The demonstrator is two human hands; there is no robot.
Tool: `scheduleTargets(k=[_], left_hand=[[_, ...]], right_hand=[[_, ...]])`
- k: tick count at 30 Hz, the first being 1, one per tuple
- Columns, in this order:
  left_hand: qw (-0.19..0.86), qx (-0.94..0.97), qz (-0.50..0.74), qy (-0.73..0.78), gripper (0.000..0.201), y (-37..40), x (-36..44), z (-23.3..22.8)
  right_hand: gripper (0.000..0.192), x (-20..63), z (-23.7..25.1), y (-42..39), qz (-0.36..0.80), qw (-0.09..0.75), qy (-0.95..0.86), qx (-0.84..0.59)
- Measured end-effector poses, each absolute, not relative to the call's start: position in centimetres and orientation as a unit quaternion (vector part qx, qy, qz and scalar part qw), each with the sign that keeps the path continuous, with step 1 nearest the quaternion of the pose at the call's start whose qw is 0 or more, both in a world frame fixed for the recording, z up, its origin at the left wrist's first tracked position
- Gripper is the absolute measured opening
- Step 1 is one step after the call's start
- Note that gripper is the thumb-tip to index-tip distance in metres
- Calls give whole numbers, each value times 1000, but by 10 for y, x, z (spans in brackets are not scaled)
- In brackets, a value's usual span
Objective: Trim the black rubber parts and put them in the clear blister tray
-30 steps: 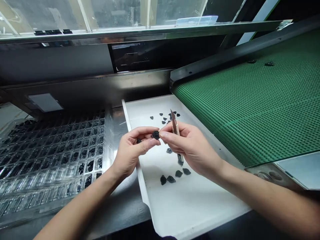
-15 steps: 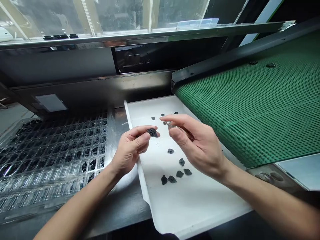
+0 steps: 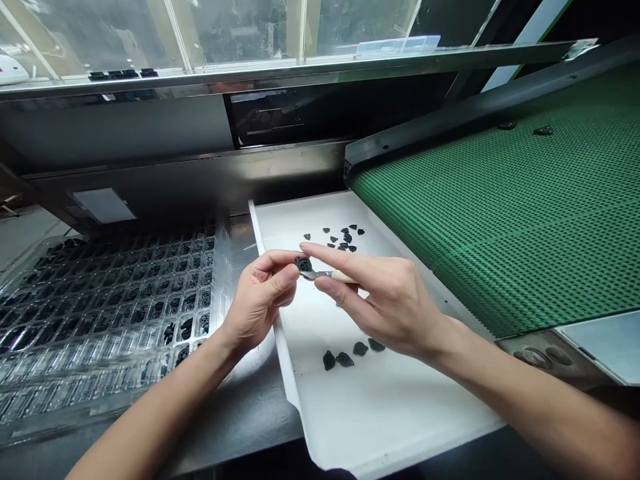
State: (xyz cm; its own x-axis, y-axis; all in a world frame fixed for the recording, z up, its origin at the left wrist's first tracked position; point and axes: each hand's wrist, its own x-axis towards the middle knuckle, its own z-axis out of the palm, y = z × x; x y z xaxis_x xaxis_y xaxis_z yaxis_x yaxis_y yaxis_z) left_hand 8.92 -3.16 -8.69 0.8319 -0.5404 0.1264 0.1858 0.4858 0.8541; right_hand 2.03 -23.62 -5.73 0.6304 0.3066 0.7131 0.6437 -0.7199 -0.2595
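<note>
Between the thumb and fingers of my left hand (image 3: pixel 265 287) is a small round black part (image 3: pixel 303 265) with a spoked face. My right hand (image 3: pixel 395 303) grips a small knife (image 3: pixel 342 275) by its pale handle. The short metal blade touches the lower edge of the black part, and my right index finger reaches across its top. Under both hands lies a white tray (image 3: pixel 360 420). Several loose black parts (image 3: pixel 345 359) rest on it below my right hand, which covers some of them. Small black scraps (image 3: pixel 347 238) are scattered farther up the tray.
Clear plastic trays (image 3: pixel 90 373) filled partly with black parts stand at the left on a metal bench (image 3: pixel 240 420). A green conveyor belt (image 3: pixel 510 207) slopes along the right, carrying a couple of dark pieces (image 3: pixel 543 131). A metal ledge (image 3: pixel 280 77) crosses the back.
My right hand has moved left and slightly down, bringing the knife against the black part. My left hand has stayed nearly in place. Scraps formerly behind my right hand now show.
</note>
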Motion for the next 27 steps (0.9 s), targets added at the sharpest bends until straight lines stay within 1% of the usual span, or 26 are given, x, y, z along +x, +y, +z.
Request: scheduleTargets(k=[3,15,27], left_hand=[[843,455,-209,-200,21,-32,89,-88],[847,453,-205,-190,24,-31,89,-89],[844,454,-213,-188,23,-31,89,-88]], right_hand=[[40,20,-59,-235,-324,265,-272,-866],[37,18,-58,-235,-324,273,-263,-867],[35,16,-56,-235,-320,276,-263,-868]])
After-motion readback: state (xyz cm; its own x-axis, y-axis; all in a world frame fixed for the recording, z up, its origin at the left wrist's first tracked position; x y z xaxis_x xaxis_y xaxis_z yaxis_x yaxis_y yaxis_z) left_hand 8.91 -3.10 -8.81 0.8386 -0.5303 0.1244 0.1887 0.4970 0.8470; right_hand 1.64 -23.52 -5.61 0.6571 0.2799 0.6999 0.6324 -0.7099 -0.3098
